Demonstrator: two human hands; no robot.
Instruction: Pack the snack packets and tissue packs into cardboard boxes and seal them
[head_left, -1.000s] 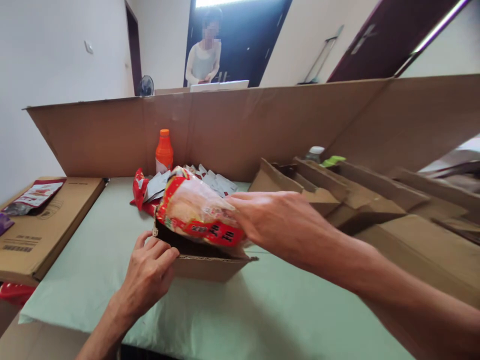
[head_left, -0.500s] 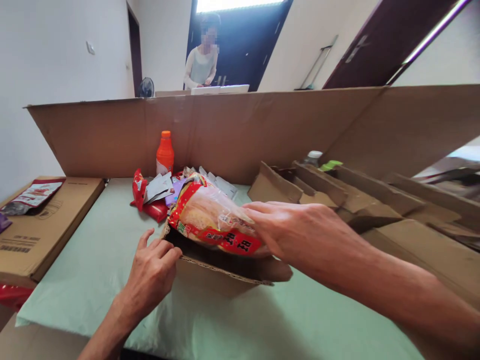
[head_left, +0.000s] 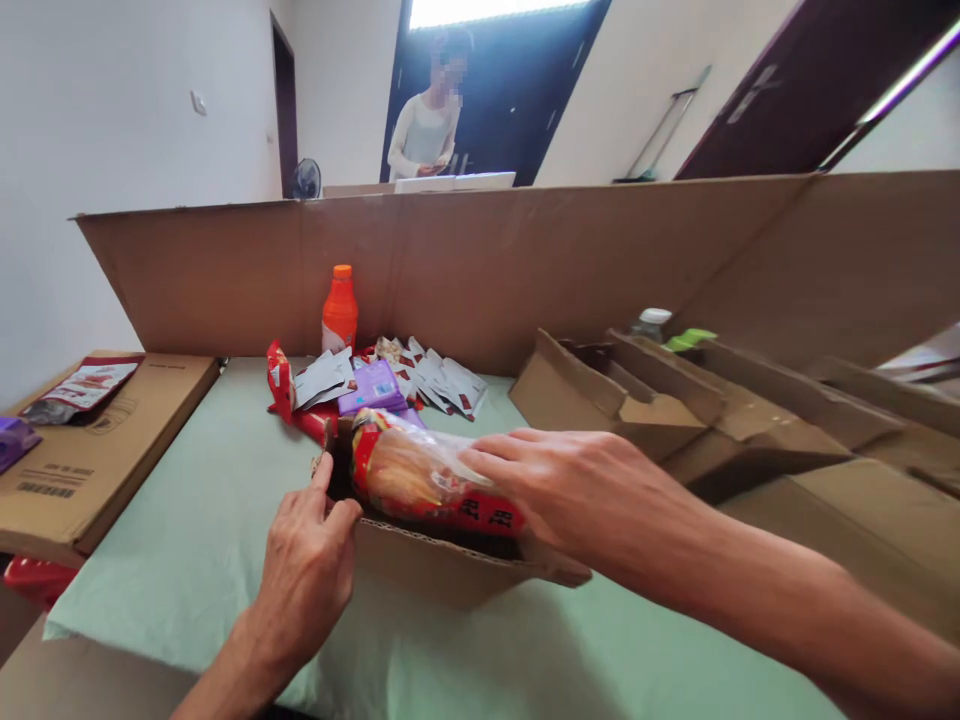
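**Minding the Corner**

The right hand (head_left: 559, 480) is holding the bag (head_left: 409, 478) partly inside the box (head_left: 442, 565), between the table's (head_left: 187, 490) front and back edges; the left hand (head_left: 307, 550) is clasping the box's near-left corner, seemingly steadying it.

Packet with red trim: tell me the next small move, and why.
Probably press the packet deeper with the right hand holding it: it sits in the open box but hides the far rim; the left hand touches the box.
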